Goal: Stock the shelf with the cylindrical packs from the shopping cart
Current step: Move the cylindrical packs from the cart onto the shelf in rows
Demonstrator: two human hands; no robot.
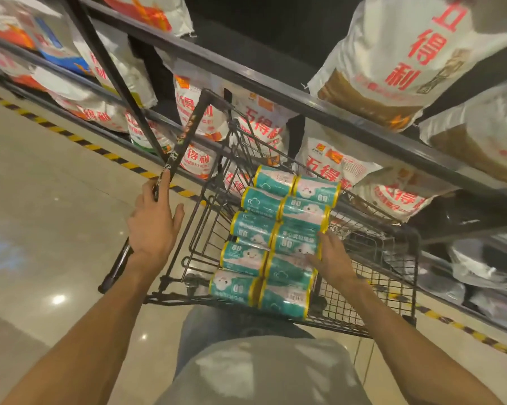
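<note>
Ten packs (278,238) in cart (372,276), none shelved.
Right hand (331,258) flat on them, gripping nothing; left hand (153,220) open at handle (185,133). Next: grasp one.

Single head-worn wide view, tilted, looking steeply down, close over shopping cart (392,276)

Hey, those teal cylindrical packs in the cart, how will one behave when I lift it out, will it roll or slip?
Each teal pack is round, so it will probably roll if laid loose on a flat shelf. The wrapping looks glossy, so it may be slippery in the right hand. They sit tight in two rows against the cart, so neighbours might shift once one leaves.
</note>
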